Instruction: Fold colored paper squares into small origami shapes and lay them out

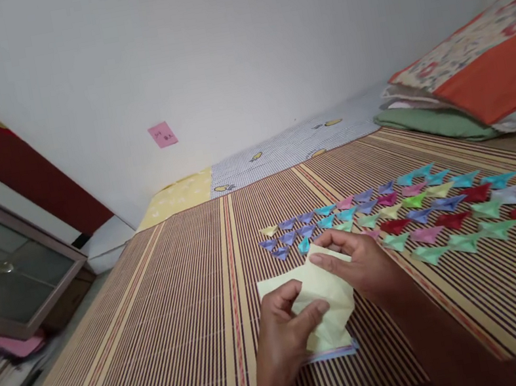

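A creased sheet of pale yellow paper (338, 292) is between my two hands. My right hand (357, 262) pinches its upper corner between thumb and fingers. On the near left side, my left hand (284, 328) closes on the same sheet, thumb across its face and index finger bent; its other fingers are hidden. Beneath lies a paper stack (336, 353) with bluish and purple edges showing, and a pale yellow sheet (268, 285) reaches out to the left. Just beyond my right hand, several rows of small folded paper shapes (416, 216) in many colours rest on the mat.
A striped bamboo mat (184, 312) covers the bed, with patterned cloth (272, 157) along the wall. Folded bedding (482, 80) is piled at the back right. A pink note (162, 134) is on the wall. To the left stands a glass-fronted cabinet (5, 264).
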The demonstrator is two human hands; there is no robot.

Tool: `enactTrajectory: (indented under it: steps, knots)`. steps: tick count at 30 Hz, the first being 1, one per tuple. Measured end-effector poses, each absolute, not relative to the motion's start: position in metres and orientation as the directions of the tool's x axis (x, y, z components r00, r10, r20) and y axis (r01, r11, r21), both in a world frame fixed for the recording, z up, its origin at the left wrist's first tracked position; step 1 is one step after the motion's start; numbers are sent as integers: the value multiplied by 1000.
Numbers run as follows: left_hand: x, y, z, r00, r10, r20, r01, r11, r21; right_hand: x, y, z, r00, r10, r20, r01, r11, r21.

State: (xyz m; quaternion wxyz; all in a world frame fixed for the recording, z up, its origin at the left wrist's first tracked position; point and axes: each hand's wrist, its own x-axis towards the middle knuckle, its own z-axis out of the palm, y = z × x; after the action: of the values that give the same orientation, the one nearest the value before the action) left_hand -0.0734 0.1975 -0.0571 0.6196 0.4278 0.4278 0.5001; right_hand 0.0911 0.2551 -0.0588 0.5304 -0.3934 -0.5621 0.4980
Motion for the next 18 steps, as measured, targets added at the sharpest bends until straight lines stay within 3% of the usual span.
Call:
enactTrajectory:
  steps: [5,10,14,18]
  knots:
    - [-71,198,-57,50,998,-45,-340,59,939,88,258,-67,-203,974,97,-205,55,-977]
    - [-65,202,-59,-125,992,-22,-400,-30,916,84,253,-61,-260,961,90,-316,3,-949]
    - [-60,206,-60,-267,963,-16,-431,-104,896,80,250,-58,-236,960,152,-408,44,-912]
    - [-61,208,-63,-254,967,-10,-458,-111,882,78,250,-60,-213,961,178,-390,83,-917]
